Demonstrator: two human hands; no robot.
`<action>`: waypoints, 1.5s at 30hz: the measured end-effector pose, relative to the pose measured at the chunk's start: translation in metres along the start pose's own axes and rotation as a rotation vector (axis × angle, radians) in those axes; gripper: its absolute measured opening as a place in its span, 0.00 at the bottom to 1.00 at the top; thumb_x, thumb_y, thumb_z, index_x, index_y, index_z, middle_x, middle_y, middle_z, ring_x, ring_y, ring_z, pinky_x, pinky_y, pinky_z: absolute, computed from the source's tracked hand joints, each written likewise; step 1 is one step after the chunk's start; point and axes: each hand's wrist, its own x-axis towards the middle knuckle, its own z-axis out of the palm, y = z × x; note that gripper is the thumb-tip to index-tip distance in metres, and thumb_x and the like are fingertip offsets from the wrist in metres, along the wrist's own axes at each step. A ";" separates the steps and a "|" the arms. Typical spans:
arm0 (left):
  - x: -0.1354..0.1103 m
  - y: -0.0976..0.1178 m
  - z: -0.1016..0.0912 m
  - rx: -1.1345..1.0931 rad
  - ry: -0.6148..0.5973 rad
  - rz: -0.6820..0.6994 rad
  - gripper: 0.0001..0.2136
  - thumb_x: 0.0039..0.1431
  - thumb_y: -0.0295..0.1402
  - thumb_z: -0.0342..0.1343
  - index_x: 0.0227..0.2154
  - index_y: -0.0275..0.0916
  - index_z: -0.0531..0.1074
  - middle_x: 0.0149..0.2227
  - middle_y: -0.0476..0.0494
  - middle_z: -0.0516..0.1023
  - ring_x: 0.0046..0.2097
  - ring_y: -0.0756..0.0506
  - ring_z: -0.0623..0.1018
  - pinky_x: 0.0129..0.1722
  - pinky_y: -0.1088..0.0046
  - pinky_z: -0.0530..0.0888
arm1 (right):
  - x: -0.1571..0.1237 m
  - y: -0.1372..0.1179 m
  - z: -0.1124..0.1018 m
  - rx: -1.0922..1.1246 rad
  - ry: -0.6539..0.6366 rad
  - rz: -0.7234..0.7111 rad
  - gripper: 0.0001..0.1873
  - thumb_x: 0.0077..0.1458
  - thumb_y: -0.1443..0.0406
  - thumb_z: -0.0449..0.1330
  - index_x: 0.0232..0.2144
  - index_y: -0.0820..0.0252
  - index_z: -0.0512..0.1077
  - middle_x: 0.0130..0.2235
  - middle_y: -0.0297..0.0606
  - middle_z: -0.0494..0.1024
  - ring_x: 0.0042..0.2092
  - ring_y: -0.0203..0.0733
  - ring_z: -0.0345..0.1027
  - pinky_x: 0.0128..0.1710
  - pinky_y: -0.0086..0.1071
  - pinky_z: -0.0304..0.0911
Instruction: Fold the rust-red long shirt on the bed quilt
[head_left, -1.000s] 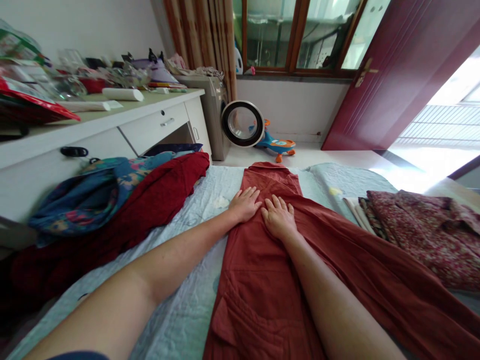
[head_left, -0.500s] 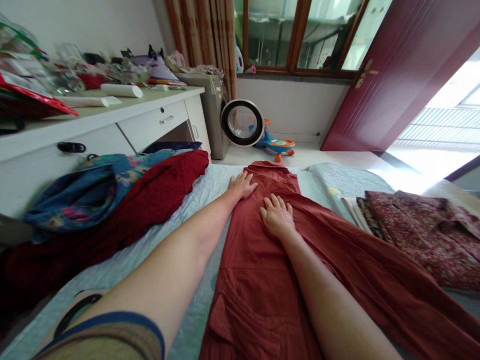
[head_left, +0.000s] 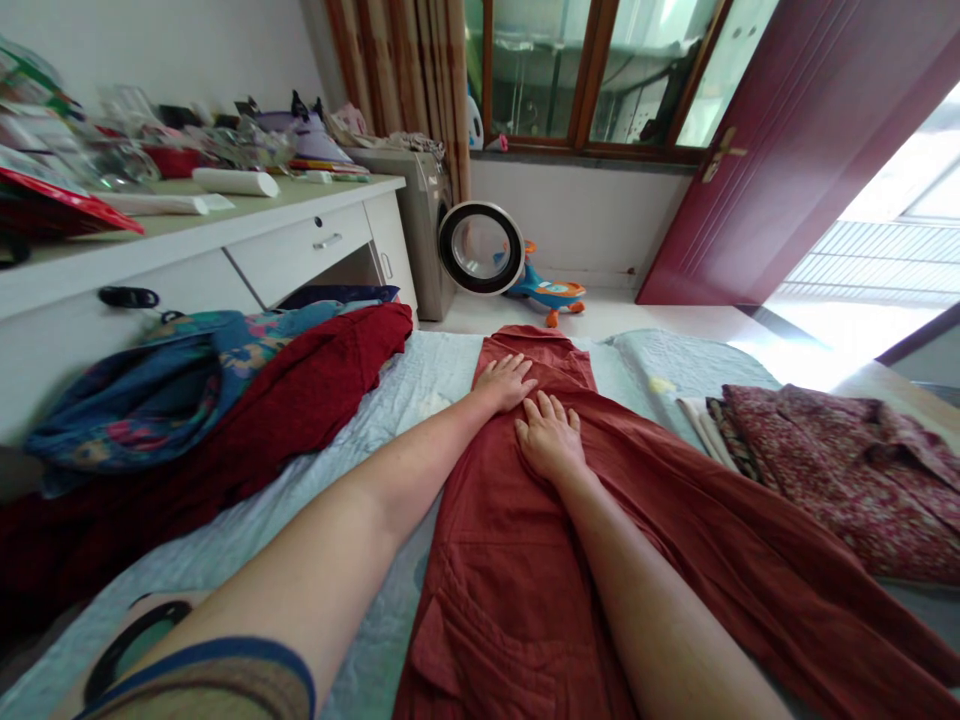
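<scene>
A long rust-red garment point(head_left: 517, 560) lies spread lengthwise on a pale blue bed cover point(head_left: 420, 390), its collar end pointing toward the far edge. My left hand point(head_left: 507, 380) rests flat on the garment near the collar, fingers stretched out. My right hand point(head_left: 550, 437) lies flat just behind it on the middle of the cloth, fingers slightly apart. Neither hand holds anything.
A dark red garment point(head_left: 300, 390) and a blue floral one point(head_left: 142, 400) are heaped at the left. A folded dark floral garment point(head_left: 840, 470) lies at the right. A white desk point(head_left: 225, 250) with clutter stands left; a washing machine point(head_left: 450, 240), toy car point(head_left: 551, 293) and open door point(head_left: 787, 150) are beyond.
My left hand slid forward toward the collar, then back a little to the right. My right hand stayed almost in place on the cloth.
</scene>
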 end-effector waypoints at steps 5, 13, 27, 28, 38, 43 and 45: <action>0.011 -0.003 0.001 -0.017 -0.019 -0.098 0.33 0.64 0.55 0.38 0.67 0.44 0.51 0.71 0.41 0.47 0.70 0.36 0.50 0.66 0.51 0.52 | 0.000 -0.001 0.001 0.003 0.011 0.084 0.32 0.64 0.51 0.43 0.65 0.57 0.56 0.69 0.47 0.50 0.69 0.56 0.38 0.64 0.54 0.37; -0.045 0.006 -0.006 -0.037 0.018 -0.120 0.25 0.65 0.34 0.41 0.64 0.30 0.56 0.67 0.33 0.57 0.68 0.43 0.58 0.66 0.66 0.55 | -0.001 0.000 0.000 0.008 0.013 0.098 0.30 0.65 0.52 0.41 0.65 0.56 0.55 0.69 0.47 0.50 0.69 0.56 0.39 0.63 0.54 0.38; -0.135 0.017 0.000 0.019 0.073 -0.036 0.25 0.68 0.42 0.39 0.64 0.40 0.57 0.68 0.41 0.56 0.69 0.42 0.55 0.66 0.58 0.54 | -0.005 0.024 -0.009 -0.029 -0.086 -0.016 0.32 0.66 0.50 0.40 0.67 0.54 0.52 0.70 0.40 0.48 0.70 0.49 0.39 0.65 0.49 0.41; -0.135 0.016 -0.001 0.015 0.071 -0.036 0.25 0.68 0.42 0.39 0.64 0.40 0.58 0.68 0.41 0.56 0.69 0.42 0.55 0.67 0.58 0.53 | -0.005 0.030 -0.012 -0.026 -0.123 -0.026 0.32 0.66 0.50 0.39 0.67 0.54 0.51 0.70 0.39 0.47 0.70 0.48 0.38 0.65 0.49 0.41; -0.087 0.036 -0.025 -0.059 0.042 0.026 0.21 0.64 0.30 0.42 0.58 0.33 0.65 0.66 0.37 0.61 0.67 0.43 0.59 0.66 0.63 0.56 | -0.002 0.035 -0.026 0.023 0.030 -0.011 0.28 0.65 0.63 0.44 0.64 0.65 0.56 0.69 0.46 0.52 0.69 0.46 0.44 0.64 0.41 0.46; -0.058 0.037 -0.011 -0.083 0.028 0.068 0.24 0.65 0.28 0.39 0.63 0.33 0.60 0.67 0.41 0.58 0.68 0.47 0.57 0.66 0.69 0.55 | 0.016 0.021 -0.010 0.065 -0.012 -0.056 0.30 0.66 0.61 0.42 0.67 0.63 0.50 0.70 0.43 0.50 0.69 0.44 0.41 0.66 0.39 0.42; -0.056 0.033 -0.002 -0.080 0.015 0.051 0.23 0.66 0.30 0.38 0.63 0.34 0.59 0.67 0.40 0.58 0.68 0.45 0.57 0.66 0.66 0.55 | 0.020 0.027 -0.006 0.051 -0.042 -0.045 0.31 0.66 0.56 0.41 0.67 0.63 0.51 0.70 0.42 0.48 0.70 0.44 0.39 0.66 0.41 0.39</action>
